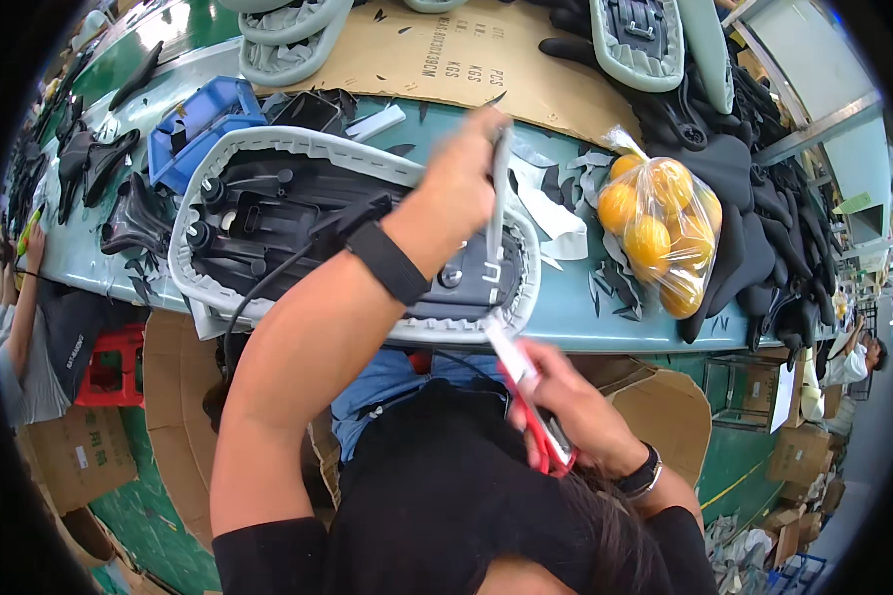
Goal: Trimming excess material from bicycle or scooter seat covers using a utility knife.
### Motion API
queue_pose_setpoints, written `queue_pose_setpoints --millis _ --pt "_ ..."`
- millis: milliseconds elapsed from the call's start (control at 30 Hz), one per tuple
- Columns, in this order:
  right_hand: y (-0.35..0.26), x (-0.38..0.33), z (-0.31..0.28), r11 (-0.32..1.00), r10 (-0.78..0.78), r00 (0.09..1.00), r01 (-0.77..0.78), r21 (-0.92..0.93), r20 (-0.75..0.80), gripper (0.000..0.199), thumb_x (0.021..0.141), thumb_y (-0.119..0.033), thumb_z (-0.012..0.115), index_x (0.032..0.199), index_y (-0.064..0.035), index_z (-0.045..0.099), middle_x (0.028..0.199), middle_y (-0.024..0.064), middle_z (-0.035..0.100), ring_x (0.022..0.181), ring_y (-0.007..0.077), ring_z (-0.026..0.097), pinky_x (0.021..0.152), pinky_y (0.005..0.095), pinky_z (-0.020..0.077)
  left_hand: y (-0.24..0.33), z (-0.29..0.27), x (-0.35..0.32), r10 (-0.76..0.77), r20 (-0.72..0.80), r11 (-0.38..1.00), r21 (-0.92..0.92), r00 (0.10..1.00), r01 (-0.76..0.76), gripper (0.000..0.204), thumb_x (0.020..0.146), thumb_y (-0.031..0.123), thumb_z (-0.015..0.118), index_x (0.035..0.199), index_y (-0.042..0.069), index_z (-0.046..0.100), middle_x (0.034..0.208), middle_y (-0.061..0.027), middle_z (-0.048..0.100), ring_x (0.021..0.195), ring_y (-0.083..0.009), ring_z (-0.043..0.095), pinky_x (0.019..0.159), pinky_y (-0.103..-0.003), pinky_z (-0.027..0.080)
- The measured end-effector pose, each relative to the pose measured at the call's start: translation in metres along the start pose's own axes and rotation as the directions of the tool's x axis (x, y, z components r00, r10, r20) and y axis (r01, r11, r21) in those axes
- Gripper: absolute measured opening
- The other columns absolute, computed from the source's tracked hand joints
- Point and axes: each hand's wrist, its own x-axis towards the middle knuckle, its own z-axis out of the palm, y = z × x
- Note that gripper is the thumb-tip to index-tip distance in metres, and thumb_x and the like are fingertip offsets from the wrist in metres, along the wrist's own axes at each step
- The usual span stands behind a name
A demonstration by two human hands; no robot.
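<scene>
A long seat cushion (303, 142), underside up, lies at the table's near edge, its grey cover folded round a black base. Above its right end is my left hand (463, 174), smeared by motion but closed on a narrow grey strip (499, 203). The strip hangs down toward the cushion's near right rim; whether it is still joined there I cannot tell. My right hand (566, 397) grips red-handled scissors (541, 426), also blurred. Their blades point up and left, with the tip close to that same rim. A black cable crosses the cushion under my left forearm.
A bag of oranges (660, 233) stands right of the cushion, beside grey and black scraps (556, 223). Black covers (754, 218) are heaped farther right. A blue bin (203, 129) stands at left. Cardboard (466, 55) and more grey cushions (640, 45) lie at the back.
</scene>
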Motion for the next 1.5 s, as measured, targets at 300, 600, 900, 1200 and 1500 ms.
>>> queue_pose_setpoints --millis 300,600,900,1200,1500 --pt "-0.002 0.037 -0.07 0.793 -0.601 0.741 0.504 -0.342 -0.301 0.036 0.09 -0.012 0.057 0.122 -0.0052 0.043 0.087 0.0068 0.056 0.07 0.0128 0.059 0.057 0.0255 0.0504 0.033 0.011 -0.122 -0.187 0.591 0.137 0.806 0.785 -0.575 0.031 0.086 0.03 0.064 0.099 0.002 0.057 0.087 -0.0172 0.06 0.079 -0.0292 0.063 0.069 -0.036 0.049" --pt "-0.024 0.092 -0.073 0.868 -0.48 0.853 0.428 -0.251 -0.206 0.042 0.077 0.001 0.061 0.117 -0.0021 0.048 0.081 0.0022 0.055 0.058 0.0099 0.054 0.049 0.0224 0.0466 0.019 -0.142 -0.221 0.175 -0.196 0.883 0.464 0.965 -0.065 0.06 0.089 0.026 0.063 0.134 -0.002 0.035 0.122 -0.016 0.055 0.107 -0.026 0.059 0.087 -0.04 0.051" --pt "0.008 0.046 -0.038 0.81 -0.583 0.792 0.55 -0.203 -0.18 0.052 0.076 -0.003 0.059 0.124 -0.0028 0.039 0.097 0.0078 0.051 0.081 0.0124 0.055 0.058 0.0253 0.0496 0.031 -0.146 -0.183 0.616 -0.465 0.786 0.418 0.636 -0.455 0.038 0.096 0.021 0.053 0.125 -0.004 0.05 0.116 -0.0077 0.059 0.103 -0.0161 0.056 0.092 -0.031 0.043" --pt "-0.015 0.047 -0.069 0.643 -0.765 0.577 0.697 -0.316 -0.284 0.044 0.092 -0.012 0.052 0.133 -0.0024 0.039 0.106 0.0074 0.057 0.083 0.0128 0.058 0.063 0.0241 0.0521 0.196 -0.075 -0.163 0.364 0.183 -0.048 0.983 0.913 -0.178 0.041 0.085 0.026 0.067 0.117 0.002 0.058 0.095 -0.0034 0.064 0.089 -0.0113 0.054 0.082 -0.029 0.044" --pt "-0.024 0.048 -0.091 -0.053 -0.898 0.383 0.388 -0.92 0.214 0.052 0.084 -0.008 0.063 0.133 -0.0066 0.046 0.096 0.0166 0.063 0.067 0.0279 0.062 0.06 0.0327 0.0501 0.131 -0.071 -0.069 0.092 0.608 -0.53 0.7 0.789 -0.478 0.038 0.073 0.038 0.075 0.093 0.006 0.068 0.08 -0.0114 0.067 0.075 -0.0301 0.064 0.07 -0.038 0.047"
